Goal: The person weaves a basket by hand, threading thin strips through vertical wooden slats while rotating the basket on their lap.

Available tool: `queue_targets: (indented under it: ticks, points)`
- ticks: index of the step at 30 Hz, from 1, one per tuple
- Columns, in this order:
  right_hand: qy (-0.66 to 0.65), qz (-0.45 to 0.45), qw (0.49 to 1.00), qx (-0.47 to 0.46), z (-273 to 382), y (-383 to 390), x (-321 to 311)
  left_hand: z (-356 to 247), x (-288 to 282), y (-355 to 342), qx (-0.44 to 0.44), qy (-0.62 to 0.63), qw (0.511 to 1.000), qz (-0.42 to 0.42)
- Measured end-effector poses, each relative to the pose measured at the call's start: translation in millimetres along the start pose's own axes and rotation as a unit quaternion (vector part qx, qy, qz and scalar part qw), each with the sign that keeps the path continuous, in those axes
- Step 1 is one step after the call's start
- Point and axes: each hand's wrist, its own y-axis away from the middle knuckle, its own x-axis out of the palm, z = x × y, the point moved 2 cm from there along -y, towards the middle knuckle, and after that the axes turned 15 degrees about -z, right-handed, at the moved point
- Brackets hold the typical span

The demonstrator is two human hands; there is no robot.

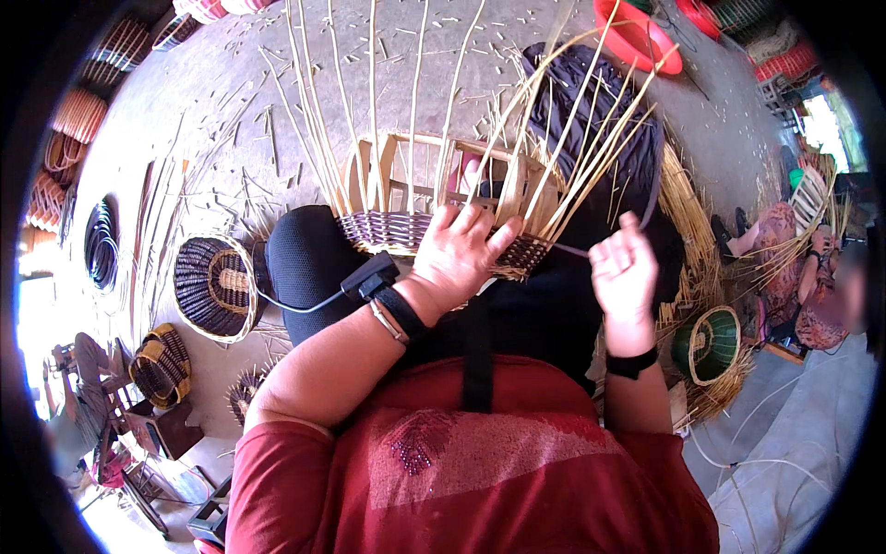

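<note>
Across the lap [535, 328], toward 12 o'clock: half-woven basket [386, 231], its pale sticks [373, 102] fanning from 11 to 1.
Left hand [461, 254]: over the basket's near side, fingers spread wide.
Right hand [623, 268]: off the basket's 4 o'clock edge, fingers curled, index raised; cannot tell whether they grip.
Purple strand [572, 249]: runs from basket to right hand.
Weaving: apparently mid-row; the next move calls for steady tension.

- Basket [392, 229]: on the person's lap [554, 319]; left hand [459, 254] on its woven wall.
- Right hand [623, 265]: right of the basket.
- Second basket [198, 295]: on the floor [185, 92], left of the lap.
- Coil [109, 268]: on the floor, farther left.
- Basin [646, 42]: ahead, to the right.
</note>
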Motion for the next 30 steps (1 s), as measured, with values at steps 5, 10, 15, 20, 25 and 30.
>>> queue_targets:
  ticks: [5,10,15,20,25,30]
  points:
    - [-0.133,0.072,0.958,-0.245,130,-3,100,24,-40,-11,-0.046,0.055,0.99,-0.125]
    - [-0.024,0.306,0.946,-0.101,39,25,179,47,-74,4,-0.148,0.17,0.962,-0.154]
    - [0.265,0.291,0.909,-0.138,-74,39,146,54,-59,42,-0.195,0.235,0.944,-0.128]
    - [0.164,0.265,0.949,0.044,-74,35,122,91,-64,-29,-0.23,0.085,0.967,-0.071]
    - [0.189,0.249,0.95,0.018,-84,35,109,142,-46,-115,-0.369,0.182,0.911,-0.008]
    - [0.181,0.269,0.945,0.038,-81,31,109,210,-111,-170,-0.479,0.358,0.716,-0.36]
